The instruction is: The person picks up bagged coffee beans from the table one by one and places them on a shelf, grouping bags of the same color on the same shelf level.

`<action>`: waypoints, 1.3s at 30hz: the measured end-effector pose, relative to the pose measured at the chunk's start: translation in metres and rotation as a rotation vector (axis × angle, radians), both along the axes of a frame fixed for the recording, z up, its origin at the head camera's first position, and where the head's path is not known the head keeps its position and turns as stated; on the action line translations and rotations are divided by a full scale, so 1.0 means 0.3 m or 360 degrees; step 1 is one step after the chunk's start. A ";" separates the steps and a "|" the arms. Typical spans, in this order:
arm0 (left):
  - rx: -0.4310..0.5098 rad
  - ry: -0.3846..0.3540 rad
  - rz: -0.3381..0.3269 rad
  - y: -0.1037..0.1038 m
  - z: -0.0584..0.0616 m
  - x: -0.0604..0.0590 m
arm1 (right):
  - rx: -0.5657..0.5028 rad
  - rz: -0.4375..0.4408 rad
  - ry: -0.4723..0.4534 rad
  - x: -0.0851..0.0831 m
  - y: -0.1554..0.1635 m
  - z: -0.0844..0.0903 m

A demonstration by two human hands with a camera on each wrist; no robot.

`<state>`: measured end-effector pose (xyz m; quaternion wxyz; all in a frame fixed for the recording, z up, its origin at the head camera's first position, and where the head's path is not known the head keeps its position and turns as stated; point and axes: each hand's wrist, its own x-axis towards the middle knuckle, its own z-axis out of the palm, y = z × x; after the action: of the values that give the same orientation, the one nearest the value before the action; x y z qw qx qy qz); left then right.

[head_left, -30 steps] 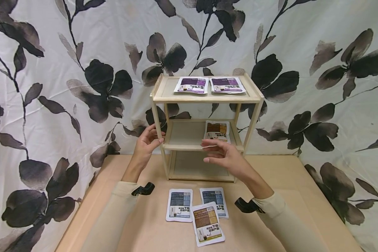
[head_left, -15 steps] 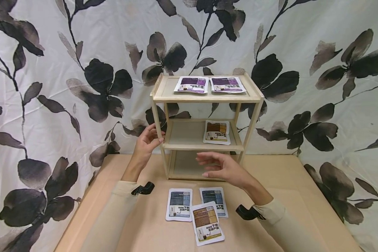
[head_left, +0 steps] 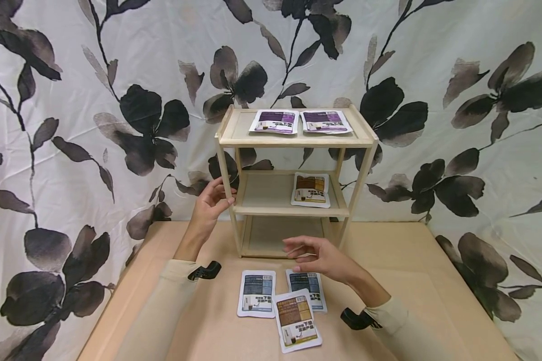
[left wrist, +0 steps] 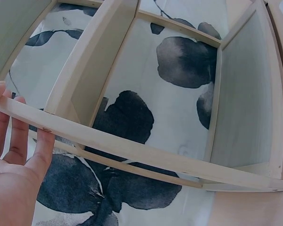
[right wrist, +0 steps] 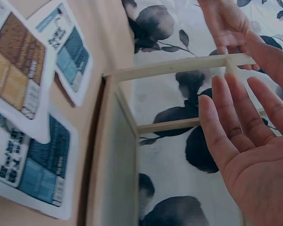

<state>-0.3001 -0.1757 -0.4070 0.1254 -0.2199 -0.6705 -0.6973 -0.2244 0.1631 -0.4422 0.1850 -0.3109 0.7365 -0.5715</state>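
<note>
Nearest my right hand (head_left: 318, 256) are three packets on the table (head_left: 433, 301): a brown packet (head_left: 296, 319) overlapping a blue packet (head_left: 308, 284) on the far side of it, with a second blue packet (head_left: 256, 293) just to the left. My right hand hovers over the first blue one, fingers loosely spread and holding nothing, apart from it. My left hand (head_left: 211, 201) rests its fingertips (left wrist: 37, 155) against the front left post of the wooden shelf (head_left: 293, 141), I judge to steady the light frame. Behind, the shelf stands by the floral curtain (head_left: 72, 125); two purple packets (head_left: 300, 122) lie side by side on top, and one brown packet on the middle tier (head_left: 311, 190) at its right end.
</note>
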 end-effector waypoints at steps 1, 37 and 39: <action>0.0001 0.0000 0.0001 0.000 0.001 0.001 | 0.0001 0.0007 -0.0012 0.003 0.001 -0.008; -0.0009 -0.0013 0.0017 0.002 -0.002 0.000 | 0.0021 0.0035 -0.0203 0.106 0.052 -0.317; -0.0014 -0.0016 0.0017 0.001 0.000 0.001 | 0.0037 0.0002 -0.0182 0.111 0.053 -0.315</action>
<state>-0.2998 -0.1754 -0.4070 0.1249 -0.2134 -0.6755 -0.6947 -0.1911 0.1790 -0.5366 0.2308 -0.2759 0.7312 -0.5796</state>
